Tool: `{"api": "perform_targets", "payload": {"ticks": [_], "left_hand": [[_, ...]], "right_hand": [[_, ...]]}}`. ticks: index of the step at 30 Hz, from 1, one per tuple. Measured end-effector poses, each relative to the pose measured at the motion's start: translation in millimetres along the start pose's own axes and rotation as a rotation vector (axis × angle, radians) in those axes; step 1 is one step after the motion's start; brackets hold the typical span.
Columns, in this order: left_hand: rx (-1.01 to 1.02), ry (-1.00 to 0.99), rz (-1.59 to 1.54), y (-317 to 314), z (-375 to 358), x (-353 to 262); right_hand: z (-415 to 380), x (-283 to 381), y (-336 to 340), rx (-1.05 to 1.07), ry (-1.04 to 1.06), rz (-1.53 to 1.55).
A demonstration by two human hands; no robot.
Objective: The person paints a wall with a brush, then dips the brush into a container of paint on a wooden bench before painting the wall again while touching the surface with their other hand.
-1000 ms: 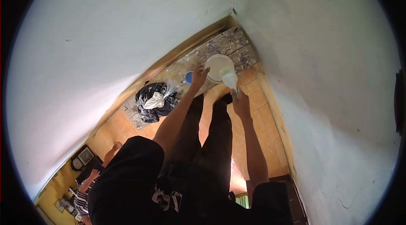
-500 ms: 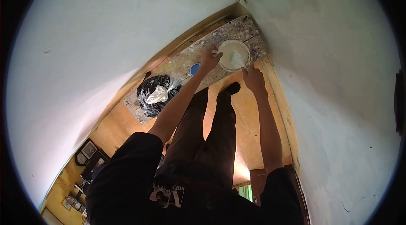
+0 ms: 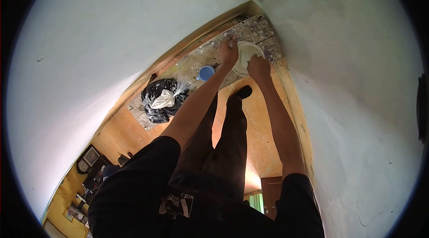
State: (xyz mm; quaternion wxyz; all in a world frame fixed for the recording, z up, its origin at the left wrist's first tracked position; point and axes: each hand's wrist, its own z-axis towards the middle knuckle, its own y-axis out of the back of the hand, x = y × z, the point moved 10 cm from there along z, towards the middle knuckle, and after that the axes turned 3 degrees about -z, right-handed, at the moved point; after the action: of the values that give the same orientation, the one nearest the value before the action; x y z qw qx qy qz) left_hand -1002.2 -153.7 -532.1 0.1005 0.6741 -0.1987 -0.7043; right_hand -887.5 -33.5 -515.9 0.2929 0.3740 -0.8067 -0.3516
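A round whitish tub (image 3: 242, 69) with pale contents stands on a paint-spattered board (image 3: 201, 54). My left hand (image 3: 229, 51) is at the tub's left side, fingers raised and apart, holding nothing that I can see. Over the tub's right part is my right hand (image 3: 259, 67), its fingers closed; what they grip is hidden by the hand. A blue cup (image 3: 206, 73) stands left of the tub. Farther left, a black plastic bag (image 3: 154, 97) lies with a clear bag of white material (image 3: 164, 99) on top.
Pale walls (image 3: 335, 81) close in on both sides and meet in a corner beyond the board. Below are my legs and a dark shoe (image 3: 244, 91) over the orange tiled floor (image 3: 261, 135). Framed items (image 3: 91, 156) are at the lower left.
My left hand has let go of the tub's rim and opened. My right hand has moved inward over the tub, and the pale tool seen in it before is now hidden.
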Motion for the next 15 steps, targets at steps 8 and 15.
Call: {"api": "perform_targets", "payload": {"ticks": [8, 15], "left_hand": [[-0.007, 0.106, 0.109, 2.5, 0.2, 19.6], [0.007, 0.117, 0.140, 5.9, 0.6, 8.3]], "right_hand": [[16.8, 3.5, -13.4, -0.032, -0.036, -0.005], [30.2, 10.3, -15.1, -0.064, -0.035, 0.003]]}}
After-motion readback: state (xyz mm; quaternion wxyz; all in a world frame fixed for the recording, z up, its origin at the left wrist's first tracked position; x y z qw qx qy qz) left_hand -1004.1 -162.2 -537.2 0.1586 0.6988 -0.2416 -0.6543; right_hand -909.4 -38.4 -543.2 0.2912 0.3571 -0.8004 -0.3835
